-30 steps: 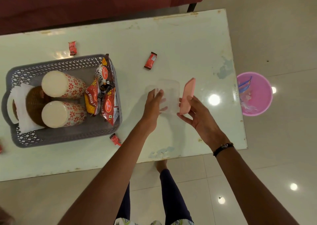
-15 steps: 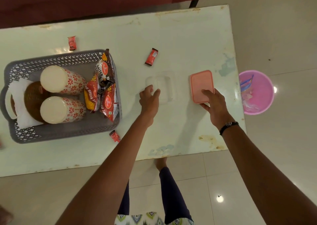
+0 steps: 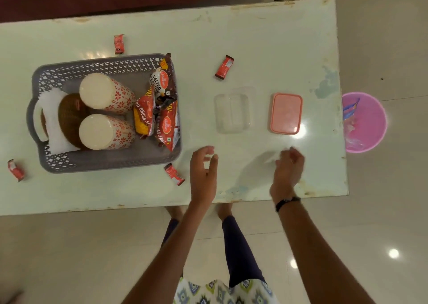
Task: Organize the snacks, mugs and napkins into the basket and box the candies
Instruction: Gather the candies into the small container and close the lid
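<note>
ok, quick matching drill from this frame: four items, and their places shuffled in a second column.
Items:
1. lid
2. mugs
3. box
4. wrapper scraps

Places:
A. lying in the basket
B. in the pink bin on the floor
C. on the table, between basket and lid
D. on the table, nearest the bin side

Pairs: 1-D, 2-A, 3-C, 4-B
</note>
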Available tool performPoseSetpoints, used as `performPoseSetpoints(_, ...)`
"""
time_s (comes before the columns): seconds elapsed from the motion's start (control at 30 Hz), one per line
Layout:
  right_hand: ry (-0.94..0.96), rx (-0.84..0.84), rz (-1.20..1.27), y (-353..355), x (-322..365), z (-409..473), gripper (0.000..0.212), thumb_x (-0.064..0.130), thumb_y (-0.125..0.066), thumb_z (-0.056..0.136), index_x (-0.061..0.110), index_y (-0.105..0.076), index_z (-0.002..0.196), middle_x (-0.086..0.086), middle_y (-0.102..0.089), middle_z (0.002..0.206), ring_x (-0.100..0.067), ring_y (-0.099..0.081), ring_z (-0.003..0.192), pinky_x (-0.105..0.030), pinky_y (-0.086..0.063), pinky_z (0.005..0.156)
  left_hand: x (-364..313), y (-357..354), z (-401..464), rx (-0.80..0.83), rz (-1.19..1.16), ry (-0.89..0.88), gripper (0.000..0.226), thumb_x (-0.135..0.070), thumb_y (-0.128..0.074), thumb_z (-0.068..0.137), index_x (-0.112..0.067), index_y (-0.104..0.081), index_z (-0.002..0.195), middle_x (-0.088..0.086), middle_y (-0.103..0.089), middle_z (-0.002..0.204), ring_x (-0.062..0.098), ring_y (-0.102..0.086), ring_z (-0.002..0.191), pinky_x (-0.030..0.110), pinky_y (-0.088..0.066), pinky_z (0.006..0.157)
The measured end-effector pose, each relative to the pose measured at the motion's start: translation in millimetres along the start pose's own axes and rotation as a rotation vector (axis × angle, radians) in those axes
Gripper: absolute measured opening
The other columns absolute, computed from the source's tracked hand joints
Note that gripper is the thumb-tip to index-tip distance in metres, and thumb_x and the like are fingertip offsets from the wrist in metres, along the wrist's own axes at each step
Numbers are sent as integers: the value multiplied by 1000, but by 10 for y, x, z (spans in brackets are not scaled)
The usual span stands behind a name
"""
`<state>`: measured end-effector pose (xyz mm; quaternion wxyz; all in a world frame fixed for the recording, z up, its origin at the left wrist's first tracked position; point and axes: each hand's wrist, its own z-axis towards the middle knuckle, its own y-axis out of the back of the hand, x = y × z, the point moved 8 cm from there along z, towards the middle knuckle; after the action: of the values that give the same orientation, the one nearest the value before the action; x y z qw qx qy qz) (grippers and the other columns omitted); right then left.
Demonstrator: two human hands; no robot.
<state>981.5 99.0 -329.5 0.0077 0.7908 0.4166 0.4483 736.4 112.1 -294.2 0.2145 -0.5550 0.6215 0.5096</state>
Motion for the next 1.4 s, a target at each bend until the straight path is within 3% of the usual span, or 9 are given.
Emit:
performPoseSetpoints(0.1, 75, 164, -163, -264, -326, -593, 19, 15, -56, 90, 19, -58, 109, -2, -61, 111, -19, -59, 102, -38, -49, 97, 324, 368, -216, -225, -6, 101, 14, -16, -55, 93, -8, -56, 105, -10, -55, 97, -6, -54, 86, 16, -47, 74)
performPoseSetpoints(0.3, 226, 475, -306, -857, -483, -1341, 28, 5, -52, 91, 18, -54, 116, 3, -53, 114, -2, -54, 97, -11, -45, 79, 763, 875, -156, -480, 34, 336, 37, -26, -68, 82, -8, -46, 105, 4, -47, 103, 28, -58, 92, 39, -55, 76)
performPoseSetpoints(0.57, 655, 536, -329, -1048, 298, -1446, 32, 1, -50, 91, 16, -52, 119, 5, -53, 116, 0, -55, 94, -10, -50, 70, 730, 821, 59, -286, 207, 355, 13, -19, -65, 83, -7, -60, 87, 8, -66, 84, 23, -65, 79, 41, -57, 75)
performPoseSetpoints(0.73, 888, 484, -322, -1380, 970, -1180, 34, -1, -47, 85, 8, -55, 117, -6, -56, 115, -14, -58, 95, -20, -51, 71, 390, 583, -35, -121, 9, 269, 10, -13, -61, 89, -6, -61, 95, -5, -62, 84, -4, -59, 66, 5, -49, 57)
performPoseSetpoints(0.9, 1102, 428, -754, -2037, 1383, -703, 53, 5, -48, 81, 5, -46, 134, -13, -45, 138, -30, -44, 125, -22, -32, 104, 1, 356, 23, -37, -149, 198, 8, -19, -60, 90, -17, -56, 97, -12, -61, 89, -1, -60, 78, 4, -48, 62)
performPoseSetpoints(1.03, 1000, 499, -1088, -2511, 1450, -342, 52, 13, -51, 89, 15, -41, 140, -12, -28, 151, -35, -41, 128, -32, -34, 105, -330, 171, 56, 14, -201, 104, 10, -21, -59, 91, -19, -55, 99, -15, -60, 88, 0, -61, 81, 7, -50, 65)
performPoseSetpoints(1.13, 1030, 495, -1271, -2672, 1484, -313, 44, 13, -53, 89, 15, -49, 132, -14, -43, 132, -37, -41, 121, -33, -33, 104, -386, 195, 151, -67, -249, 131, 17, -24, -59, 90, -16, -54, 104, -12, -61, 89, 0, -61, 79, 12, -53, 65)
performPoseSetpoints(1.2, 1042, 504, -1231, -2673, 1517, -343, 31, 8, -53, 88, 9, -59, 118, -10, -49, 98, -34, -47, 115, -33, -40, 97, -442, 220, 223, -100, -284, 122, 21, -21, -61, 90, -9, -54, 105, -8, -62, 86, 1, -63, 73, 10, -51, 58)
performPoseSetpoints(1.4, 923, 554, -638, -2265, 1677, -377, 15, 6, -60, 79, 6, -72, 89, -8, -72, 92, -10, -61, 80, -20, -51, 74, -557, 227, 404, -90, -326, 119, 22, -19, -64, 87, -11, -53, 104, -3, -65, 90, 8, -66, 78, 12, -53, 59)
